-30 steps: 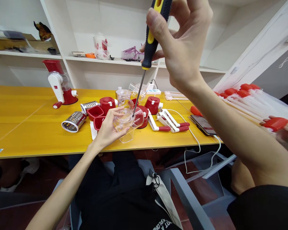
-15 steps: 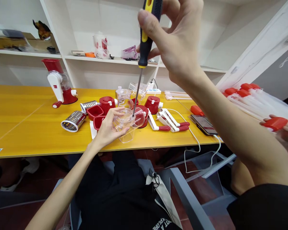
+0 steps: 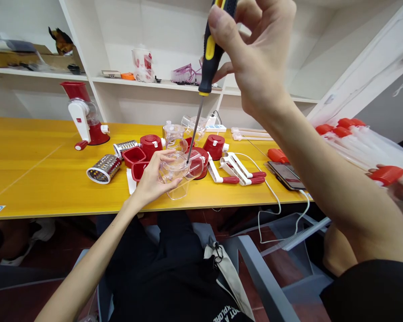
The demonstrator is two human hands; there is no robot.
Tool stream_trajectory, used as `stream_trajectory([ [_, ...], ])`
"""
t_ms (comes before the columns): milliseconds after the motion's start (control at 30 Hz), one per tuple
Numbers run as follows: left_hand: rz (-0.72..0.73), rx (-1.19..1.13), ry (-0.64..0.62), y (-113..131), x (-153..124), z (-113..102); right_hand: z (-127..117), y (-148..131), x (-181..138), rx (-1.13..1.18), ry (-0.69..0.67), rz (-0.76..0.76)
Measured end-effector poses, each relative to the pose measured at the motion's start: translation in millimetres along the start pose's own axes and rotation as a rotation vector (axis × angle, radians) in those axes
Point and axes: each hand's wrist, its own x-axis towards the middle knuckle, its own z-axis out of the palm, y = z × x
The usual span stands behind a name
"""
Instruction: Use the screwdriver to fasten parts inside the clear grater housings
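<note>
My left hand (image 3: 152, 178) grips a clear plastic housing (image 3: 178, 172) over the front edge of the yellow table (image 3: 36, 179). High up, my right hand (image 3: 255, 58) is closed round the black and yellow handle of a screwdriver (image 3: 206, 62). Its thin shaft runs down and its tip sits on top of the clear housing. Around the housing lie red caps (image 3: 214, 146), red square cups (image 3: 133, 156), more clear housings (image 3: 173, 134) and white cranks with red grips (image 3: 237, 172).
Two metal grater drums (image 3: 104, 169) lie left of the parts. An assembled red and white grater (image 3: 83, 117) stands further back left. A phone (image 3: 285, 174) on a white cable lies at right. Another person's hand (image 3: 401, 188) holds red-capped clear parts. Shelves stand behind.
The screwdriver handle and my right hand swung a little left and then back right, while the tip stayed on the clear housing. My left hand kept its hold.
</note>
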Motion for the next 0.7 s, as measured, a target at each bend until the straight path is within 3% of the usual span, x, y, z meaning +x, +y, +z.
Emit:
stream_trajectory([
  [167,0.001,-0.008,-0.001,-0.5,0.0,0.1,0.8,1.0,-1.3,0.155,-0.156,0.169],
  [267,-0.007,-0.010,0.001,-0.1,0.1,0.3,7.6,-2.3,-1.9,0.153,-0.075,0.159],
  [467,0.003,-0.016,0.012,0.1,0.0,1.1,14.0,-10.1,2.4,0.015,0.168,-0.108],
  [700,0.006,-0.017,0.008,-1.4,0.4,1.2,19.0,-17.7,0.1,0.139,0.124,0.149],
])
